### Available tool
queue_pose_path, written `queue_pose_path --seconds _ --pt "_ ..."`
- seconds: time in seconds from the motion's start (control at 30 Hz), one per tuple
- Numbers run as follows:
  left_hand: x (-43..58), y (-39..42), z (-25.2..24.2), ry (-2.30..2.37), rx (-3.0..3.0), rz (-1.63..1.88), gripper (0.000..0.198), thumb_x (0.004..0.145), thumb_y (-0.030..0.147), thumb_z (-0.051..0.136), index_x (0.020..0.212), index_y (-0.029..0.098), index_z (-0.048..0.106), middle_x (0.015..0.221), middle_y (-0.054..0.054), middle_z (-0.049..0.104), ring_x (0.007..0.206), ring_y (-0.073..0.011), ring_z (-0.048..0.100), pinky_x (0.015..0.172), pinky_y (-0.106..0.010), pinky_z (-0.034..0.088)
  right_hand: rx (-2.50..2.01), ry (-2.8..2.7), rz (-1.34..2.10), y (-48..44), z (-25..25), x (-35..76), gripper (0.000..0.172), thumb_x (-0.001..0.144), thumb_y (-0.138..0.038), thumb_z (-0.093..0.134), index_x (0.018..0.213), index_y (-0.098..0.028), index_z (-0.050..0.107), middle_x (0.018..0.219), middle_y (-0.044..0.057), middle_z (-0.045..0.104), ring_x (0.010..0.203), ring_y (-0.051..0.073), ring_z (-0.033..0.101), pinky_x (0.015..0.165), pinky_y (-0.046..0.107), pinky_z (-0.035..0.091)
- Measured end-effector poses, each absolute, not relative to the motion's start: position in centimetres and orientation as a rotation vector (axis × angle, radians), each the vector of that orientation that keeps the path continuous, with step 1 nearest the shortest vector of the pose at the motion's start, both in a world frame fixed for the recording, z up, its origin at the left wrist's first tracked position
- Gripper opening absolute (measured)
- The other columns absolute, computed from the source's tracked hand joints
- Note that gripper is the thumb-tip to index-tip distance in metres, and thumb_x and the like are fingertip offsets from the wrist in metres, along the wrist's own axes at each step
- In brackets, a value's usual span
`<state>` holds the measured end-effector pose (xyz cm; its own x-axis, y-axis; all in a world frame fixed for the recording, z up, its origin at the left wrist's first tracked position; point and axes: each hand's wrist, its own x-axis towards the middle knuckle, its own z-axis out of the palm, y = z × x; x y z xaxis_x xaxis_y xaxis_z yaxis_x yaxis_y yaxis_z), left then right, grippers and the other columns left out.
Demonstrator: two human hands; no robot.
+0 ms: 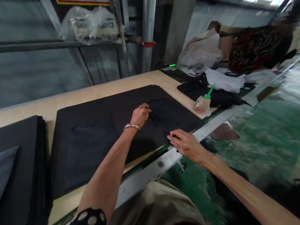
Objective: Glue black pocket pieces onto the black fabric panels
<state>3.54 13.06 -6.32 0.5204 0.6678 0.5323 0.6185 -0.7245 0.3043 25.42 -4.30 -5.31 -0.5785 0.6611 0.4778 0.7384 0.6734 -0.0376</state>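
Soft black fabric panel laid flat

Head view: it lies on the pale tabletop, near the front edge. The hands are apart: the left hand curls onto it near the middle, any pinch hidden; the right hand lies open, fingertips at its front-right edge. It should handle light and limp, best lifted by two edges.
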Motion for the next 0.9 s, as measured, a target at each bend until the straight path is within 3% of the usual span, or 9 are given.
queue_pose_path --seconds 0.2,0.47,0.9 --pt "3.5 13.1 -6.4 1.118 2.666 0.987 0.030 0.086 0.012 0.046 0.093 0.018 0.074 0.108 -0.008 0.066 0.096 -0.0187 0.063 0.089 -0.031 0.051 -1.107 -2.483 -0.324 -4.3 -4.7 25.4 0.024 0.093 -0.015 0.052 0.110 -0.016 0.068 0.102 0.011 0.065 0.092 0.023 0.056 0.078 0.039 0.048" --pt "3.4 13.0 -6.3 1.119 2.672 0.983 0.029 0.084 0.008 0.047 0.094 0.015 0.073 0.104 -0.009 0.067 0.098 -0.0203 0.061 0.090 -0.033 0.050 -1.156 -2.278 -0.141 -4.7 -5.5 25.7 0.026 0.094 -0.019 0.052 0.112 -0.022 0.070 0.132 0.010 0.058 0.126 0.028 0.045 0.097 0.050 0.044" --pt "3.4 13.0 -5.9 1.177 2.652 0.921 0.031 0.085 0.009 0.045 0.095 0.017 0.073 0.106 -0.009 0.068 0.100 -0.0202 0.061 0.093 -0.035 0.050 -1.127 -2.296 -0.110 -4.4 -6.2 25.8 0.029 0.096 -0.019 0.047 0.117 -0.021 0.067 0.131 0.008 0.062 0.125 0.024 0.052 0.103 0.049 0.041"
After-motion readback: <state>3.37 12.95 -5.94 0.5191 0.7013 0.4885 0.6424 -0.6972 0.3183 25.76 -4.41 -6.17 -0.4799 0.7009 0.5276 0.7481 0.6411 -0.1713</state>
